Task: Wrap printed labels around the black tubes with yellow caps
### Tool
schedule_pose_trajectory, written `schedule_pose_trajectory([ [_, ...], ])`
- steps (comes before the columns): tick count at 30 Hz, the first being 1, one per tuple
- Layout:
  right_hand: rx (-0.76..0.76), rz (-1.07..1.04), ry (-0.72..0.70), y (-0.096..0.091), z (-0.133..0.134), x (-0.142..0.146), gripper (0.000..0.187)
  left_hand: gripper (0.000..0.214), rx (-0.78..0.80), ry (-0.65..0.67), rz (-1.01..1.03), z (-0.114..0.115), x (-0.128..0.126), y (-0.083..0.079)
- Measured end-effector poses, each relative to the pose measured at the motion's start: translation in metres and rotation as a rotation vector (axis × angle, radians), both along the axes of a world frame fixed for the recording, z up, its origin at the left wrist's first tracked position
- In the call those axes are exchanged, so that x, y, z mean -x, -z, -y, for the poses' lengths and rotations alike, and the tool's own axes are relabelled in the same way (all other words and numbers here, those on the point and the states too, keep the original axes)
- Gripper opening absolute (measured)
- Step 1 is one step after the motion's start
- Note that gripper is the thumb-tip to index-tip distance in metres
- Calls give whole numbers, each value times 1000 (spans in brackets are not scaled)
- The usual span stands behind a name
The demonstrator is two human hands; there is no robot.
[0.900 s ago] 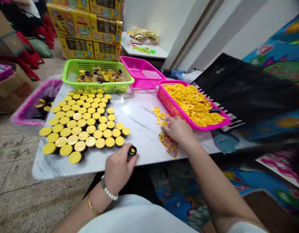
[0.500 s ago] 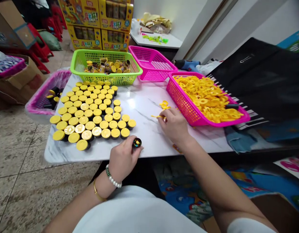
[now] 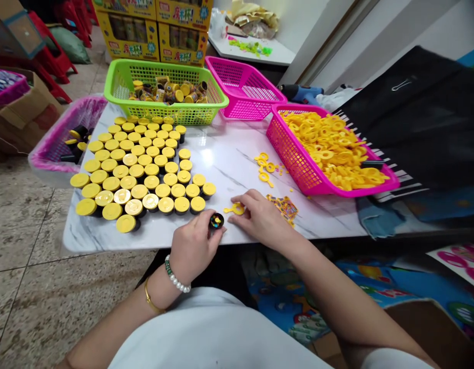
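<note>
My left hand (image 3: pixel 194 241) is closed round a small black cup (image 3: pixel 217 221) near the table's front edge. The cup has no lid, and small coloured bits show inside its mouth. Just to its right, my right hand (image 3: pixel 260 218) pinches a yellow plastic ring with a short handle (image 3: pixel 237 208), the handle pointing toward the cup. Several similar yellow rings (image 3: pixel 264 165) lie on the table beyond my right hand. To the left stand rows of black cups with yellow lids (image 3: pixel 144 171), packed close together.
A pink basket (image 3: pixel 298 169) at the right is heaped with yellow rings. Small printed stickers (image 3: pixel 286 206) lie beside my right wrist. At the back are a green basket (image 3: pixel 167 114) of small cups and another pink basket (image 3: pixel 246 110). A lined pink tub (image 3: pixel 48 148) stands left of the table.
My right hand has come from the loose rings back toward the cup, bringing one yellow ring with it. My left hand still holds the cup in about the same place.
</note>
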State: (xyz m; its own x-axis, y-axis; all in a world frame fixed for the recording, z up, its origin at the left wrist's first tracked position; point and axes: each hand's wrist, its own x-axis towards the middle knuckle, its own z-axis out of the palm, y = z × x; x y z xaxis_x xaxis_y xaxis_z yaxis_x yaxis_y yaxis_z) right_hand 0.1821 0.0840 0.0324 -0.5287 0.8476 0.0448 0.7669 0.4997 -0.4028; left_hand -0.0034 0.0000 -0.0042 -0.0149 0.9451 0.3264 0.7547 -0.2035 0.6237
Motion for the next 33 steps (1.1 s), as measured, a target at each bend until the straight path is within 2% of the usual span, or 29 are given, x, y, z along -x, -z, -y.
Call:
schedule_pose_trajectory([
  [5, 112, 79, 15, -5, -12, 5, 11, 27, 20, 6, -9, -2, 0, -2],
  [9, 154, 121, 56, -13, -13, 4, 14, 26, -20, 3, 5, 1, -1, -4],
  [11, 256, 109, 54, -14, -11, 0, 12, 27, -36, -6, 34, 5, -3, 3],
  [13, 344, 70, 40, -11, -11, -6, 6, 32, -10, 8, 53, 6, -7, 18],
  [16, 334, 31, 65, -7, -11, -15, 15, 38, -2, 34, 68, 4, -10, 35],
  [18, 429, -82, 89, -12, -8, -18, 15, 36, 22, 23, 77, 3, -9, 31],
  [21, 734, -351, 168, -23, -1, -14, 25, 25, 58, -7, 66, 2, -6, 8],
  [23, 855, -556, 210, -22, 3, -4, 33, 24, 64, 19, 60, -2, -2, -4],
  [28, 870, -913, 305, 5, 15, 24, 36, 26, 145, 50, 32, -6, 1, -6],
  [33, 891, -1000, 417, 10, 21, 36, 39, 20, 176, 82, 22, -4, 0, -8],
])
